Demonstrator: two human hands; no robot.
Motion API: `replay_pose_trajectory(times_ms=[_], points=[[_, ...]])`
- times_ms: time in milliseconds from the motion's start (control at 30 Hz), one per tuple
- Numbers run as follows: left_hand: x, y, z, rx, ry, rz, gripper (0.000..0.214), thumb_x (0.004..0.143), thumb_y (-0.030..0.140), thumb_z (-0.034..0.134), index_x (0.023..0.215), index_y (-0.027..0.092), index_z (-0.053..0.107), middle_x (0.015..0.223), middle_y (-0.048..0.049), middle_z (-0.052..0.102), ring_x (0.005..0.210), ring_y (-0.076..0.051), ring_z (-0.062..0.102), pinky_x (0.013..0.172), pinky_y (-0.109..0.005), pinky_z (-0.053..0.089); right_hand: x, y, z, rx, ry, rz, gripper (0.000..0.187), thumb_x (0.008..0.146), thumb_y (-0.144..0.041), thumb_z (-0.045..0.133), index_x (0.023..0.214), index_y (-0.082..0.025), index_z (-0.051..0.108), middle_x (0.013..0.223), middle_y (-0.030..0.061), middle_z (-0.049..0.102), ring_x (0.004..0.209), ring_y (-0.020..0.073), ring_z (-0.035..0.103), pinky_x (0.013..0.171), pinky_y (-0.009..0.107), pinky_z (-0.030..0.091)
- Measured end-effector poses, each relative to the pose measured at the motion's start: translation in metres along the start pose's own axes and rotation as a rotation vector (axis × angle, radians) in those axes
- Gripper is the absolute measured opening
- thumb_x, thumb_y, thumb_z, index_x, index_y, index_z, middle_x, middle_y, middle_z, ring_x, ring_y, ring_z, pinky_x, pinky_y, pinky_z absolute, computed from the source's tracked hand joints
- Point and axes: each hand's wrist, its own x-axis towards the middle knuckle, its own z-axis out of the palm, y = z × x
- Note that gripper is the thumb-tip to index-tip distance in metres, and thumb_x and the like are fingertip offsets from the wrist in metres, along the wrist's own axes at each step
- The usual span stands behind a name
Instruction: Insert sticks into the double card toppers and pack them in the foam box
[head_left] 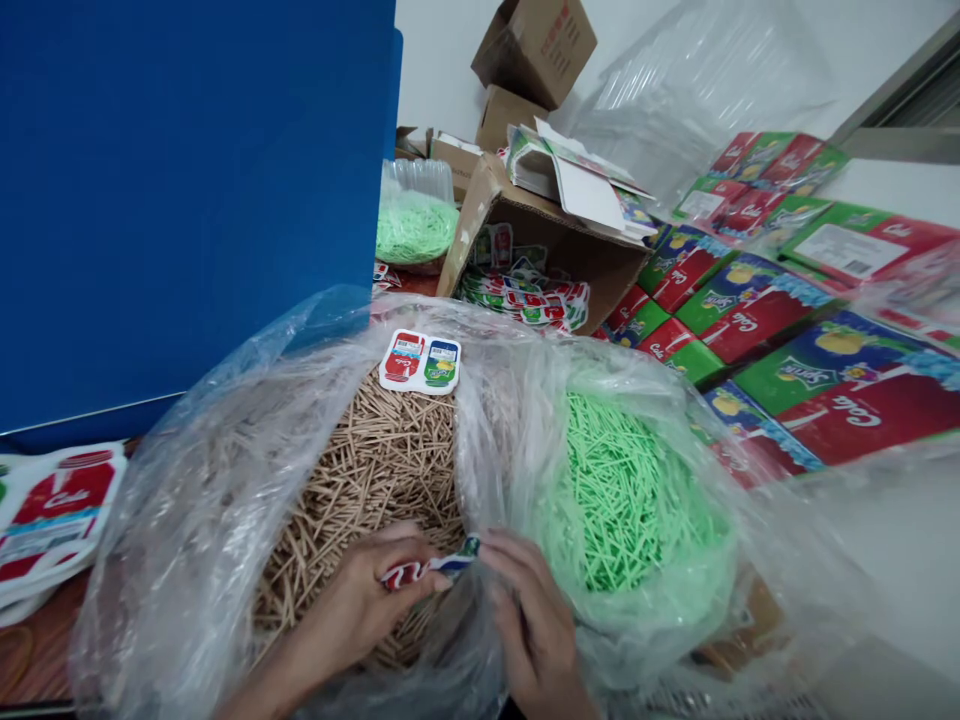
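My left hand (375, 580) pinches the left end of a small printed Cola and Sprite packet (442, 565), seen nearly edge-on. My right hand (529, 610) has its bent fingers at the packet's other end, beside the plastic fold. Below both hands a clear plastic bag (202, 480) holds a heap of thin brown sticks (390, 450). A flat Cola and Sprite packet (420, 362) lies on the far edge of that heap. To the right sits a clear bag of bright green sticks (622, 500).
A tilted cardboard box (480, 215) full of printed packets stands behind the bags. Stacked Cola and Sprite boxes (817, 370) fill the right side. A blue panel (187, 200) rises at left, with larger Cola cards (60, 520) below it. More green sticks (416, 225) sit farther back.
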Motion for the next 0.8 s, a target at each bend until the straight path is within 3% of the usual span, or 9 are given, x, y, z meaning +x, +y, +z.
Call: replay_pose_trajectory(times_ms=[200,333,400,467,567,667,800], points=[[-0.003,0.002,-0.006,0.075,-0.051,0.089,0.018,0.086,0.027,0.057,0.076,0.017,0.069,0.067,-0.0007,0.061,0.063,-0.013,0.056,0.058,-0.021,0.038,0.004,0.001,0.001,0.060,-0.104,0.063,0.027,0.078,-0.015,0.062,0.102,-0.026,0.067,0.115,0.0074,0.063,0.116,0.0254,0.052,0.098,0.041,0.043],[-0.005,0.008,-0.010,-0.144,0.071,-0.070,0.023,0.077,0.036,0.066,0.065,0.017,0.069,0.063,0.0008,0.058,0.061,-0.013,0.055,0.056,-0.021,0.039,0.001,0.005,0.013,0.353,0.083,0.319,0.039,0.079,-0.021,0.062,0.117,-0.028,0.060,0.119,0.0062,0.063,0.107,0.0232,0.060,0.092,0.037,0.048],[-0.005,0.009,-0.014,-0.267,0.130,-0.154,0.026,0.071,0.039,0.070,0.059,0.016,0.067,0.059,0.0024,0.055,0.058,-0.012,0.053,0.054,-0.020,0.040,-0.001,0.003,0.025,0.476,0.015,0.436,0.039,0.077,-0.025,0.065,0.116,-0.026,0.062,0.108,0.0053,0.069,0.096,0.0230,0.065,0.086,0.034,0.051],[-0.006,0.008,-0.019,-0.366,0.170,-0.232,0.025,0.065,0.039,0.074,0.058,0.016,0.067,0.059,0.0031,0.056,0.056,-0.012,0.052,0.052,-0.020,0.041,0.002,0.000,0.037,0.543,-0.069,0.508,0.026,0.076,-0.029,0.066,0.101,-0.024,0.070,0.092,0.0035,0.074,0.086,0.0228,0.068,0.080,0.032,0.053],[-0.010,0.003,-0.026,-0.531,0.201,-0.372,0.034,0.060,0.039,0.078,0.086,0.019,0.071,0.071,0.0013,0.065,0.063,-0.014,0.059,0.058,-0.022,0.047,0.012,-0.003,0.050,0.638,-0.017,0.609,0.023,0.076,-0.035,0.067,0.094,-0.022,0.072,0.088,0.0039,0.075,0.082,0.0237,0.068,0.075,0.032,0.054],[-0.016,-0.002,-0.036,-0.638,0.201,-0.434,0.047,0.065,0.039,0.075,0.108,0.022,0.065,0.091,-0.0026,0.070,0.077,-0.019,0.063,0.066,-0.026,0.052,0.027,-0.003,0.053,0.727,0.010,0.702,0.032,0.072,-0.041,0.070,0.096,-0.020,0.071,0.089,0.0058,0.075,0.082,0.0249,0.069,0.072,0.035,0.056],[-0.020,-0.002,-0.056,-0.601,0.313,-0.438,0.027,0.067,0.035,0.075,0.087,0.019,0.071,0.097,-0.0041,0.071,0.079,-0.021,0.065,0.065,-0.027,0.053,0.045,-0.005,0.056,0.746,-0.122,0.637,0.034,0.076,-0.044,0.066,0.099,-0.018,0.070,0.098,0.0070,0.073,0.088,0.0246,0.067,0.075,0.034,0.055]])
